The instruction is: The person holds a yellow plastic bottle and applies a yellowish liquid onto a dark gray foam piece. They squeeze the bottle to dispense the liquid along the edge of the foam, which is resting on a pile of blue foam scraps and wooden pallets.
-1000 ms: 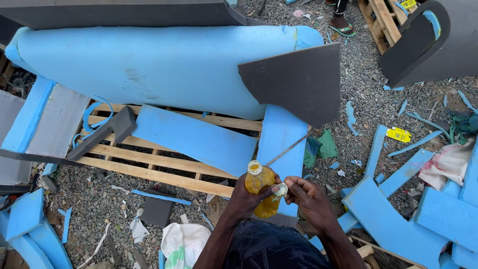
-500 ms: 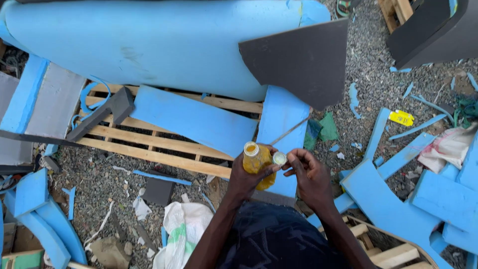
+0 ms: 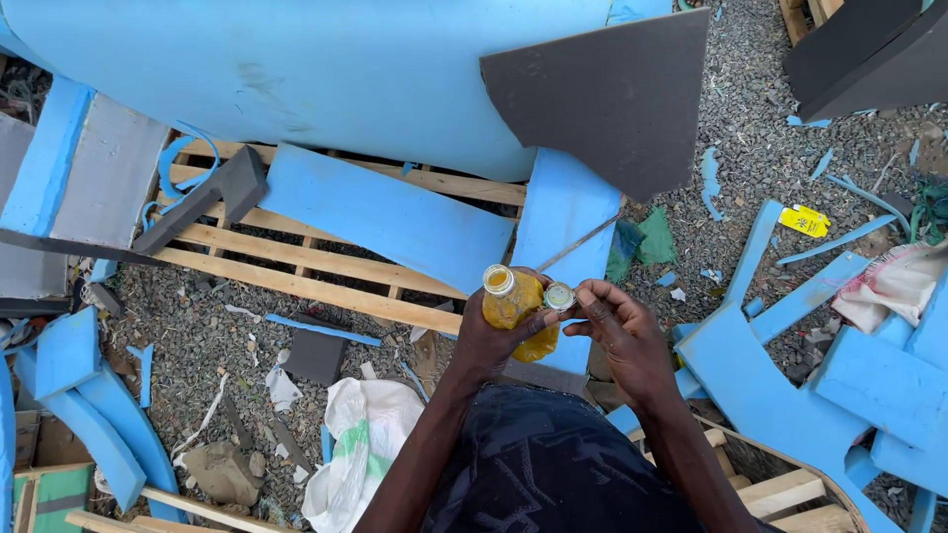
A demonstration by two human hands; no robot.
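Gravel ground littered with blue foam offcuts lies below, with a pale wooden pallet and a big blue foam sheet beyond it. At the centre is a small clear plastic bottle of yellow liquid, open at the top, upright with a slight tilt, just above the person's dark-clothed lap. The left hand wraps closed around the bottle's body. Touching its neck is a small round cap, pinched narrowly between the fingertips of the right hand. A thin stick slants away just behind. With the mouth uncovered, a further tilt or a squeeze from the left hand could likely spill liquid onto the lap, and the cap could slip from so light a pinch into the gravel. 1 dark grey foam panel leans over the blue sheet; a white sack lies near the left forearm.
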